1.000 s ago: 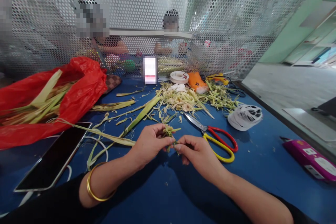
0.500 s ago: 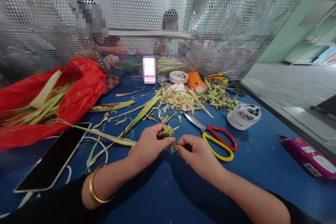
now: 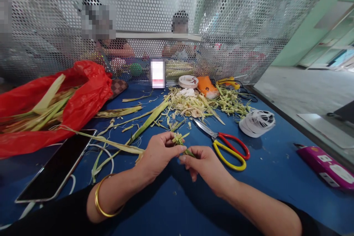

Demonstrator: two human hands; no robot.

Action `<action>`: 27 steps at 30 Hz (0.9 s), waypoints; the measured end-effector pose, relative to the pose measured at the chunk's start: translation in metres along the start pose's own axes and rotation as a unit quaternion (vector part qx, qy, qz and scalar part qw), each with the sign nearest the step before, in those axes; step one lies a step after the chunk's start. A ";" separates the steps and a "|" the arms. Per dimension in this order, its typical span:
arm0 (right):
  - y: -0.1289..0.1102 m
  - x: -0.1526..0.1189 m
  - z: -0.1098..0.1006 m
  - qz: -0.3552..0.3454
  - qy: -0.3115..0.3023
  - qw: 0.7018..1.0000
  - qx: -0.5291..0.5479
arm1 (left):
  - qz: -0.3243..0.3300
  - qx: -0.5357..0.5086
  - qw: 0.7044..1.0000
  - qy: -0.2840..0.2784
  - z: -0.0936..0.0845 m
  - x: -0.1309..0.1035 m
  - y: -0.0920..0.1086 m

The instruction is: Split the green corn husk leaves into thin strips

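Observation:
Between my hands is a small bundle of green-yellow leaf strips (image 3: 178, 139), which look like knotted corn husk. My left hand (image 3: 159, 155), with a gold bangle on its wrist, pinches the bundle between thumb and fingers. My right hand (image 3: 204, 164) is closed on the bundle's lower green end, its fingertips close to my left thumb. Just beyond my right hand lie scissors (image 3: 229, 149) with one red and one yellow handle, blades parted a little. Long husk strips (image 3: 151, 121) lie past my left hand on the blue table (image 3: 171, 210).
A red plastic bag (image 3: 91, 88) of husks and a dark-screened tablet (image 3: 58, 171) with a white cable are at left. Behind are a lit phone (image 3: 157, 73), a tape roll (image 3: 188, 81), a husk pile (image 3: 193, 105), an orange packet (image 3: 206, 85). Right: white ring stack (image 3: 256, 122), purple tool (image 3: 326, 166).
My right hand has shifted slightly left against the bundle, and its fingers have turned around the green end. My left hand keeps its pinch almost in place.

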State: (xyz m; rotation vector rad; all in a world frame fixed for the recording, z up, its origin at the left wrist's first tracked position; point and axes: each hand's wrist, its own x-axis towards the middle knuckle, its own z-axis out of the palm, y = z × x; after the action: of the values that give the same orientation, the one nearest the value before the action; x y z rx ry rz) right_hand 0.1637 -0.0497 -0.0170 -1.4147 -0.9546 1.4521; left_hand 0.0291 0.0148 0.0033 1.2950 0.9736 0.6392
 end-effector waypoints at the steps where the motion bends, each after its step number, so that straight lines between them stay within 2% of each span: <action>1: 0.000 0.000 -0.001 0.004 -0.007 1.000 0.003 | -0.004 0.007 1.000 0.006 0.000 0.000 0.001; 6: -0.002 0.001 -0.007 0.034 -0.055 0.998 -0.001 | -0.015 0.013 1.000 -0.002 -0.002 0.002 0.003; 10: -0.004 0.001 -0.009 0.016 -0.023 0.999 -0.028 | -0.002 0.012 1.000 -0.006 -0.006 0.006 -0.001; 14: -0.002 0.002 -0.012 0.013 -0.038 0.999 -0.030 | 0.023 0.020 0.999 0.019 -0.006 0.007 -0.006; 19: -0.005 -0.001 -0.014 0.051 -0.067 0.995 -0.062 | 0.020 0.028 0.997 0.072 -0.008 0.009 -0.002; 22: -0.008 -0.003 -0.015 -0.002 -0.021 0.995 -0.095 | 0.003 0.009 0.997 0.080 -0.012 0.010 0.004; 25: -0.010 0.000 -0.018 -0.098 0.065 0.989 -0.085 | -0.027 0.010 1.000 0.007 -0.013 0.010 0.006; 27: -0.011 0.004 -0.020 -0.110 0.089 0.989 -0.036 | -0.036 0.028 0.998 -0.034 -0.012 0.009 0.005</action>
State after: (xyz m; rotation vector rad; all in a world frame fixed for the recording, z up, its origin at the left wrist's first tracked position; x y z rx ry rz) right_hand 0.1850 -0.0436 -0.0088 -1.4174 -1.0217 1.1199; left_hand 0.0236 0.0290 0.0059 1.3161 0.9831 0.5114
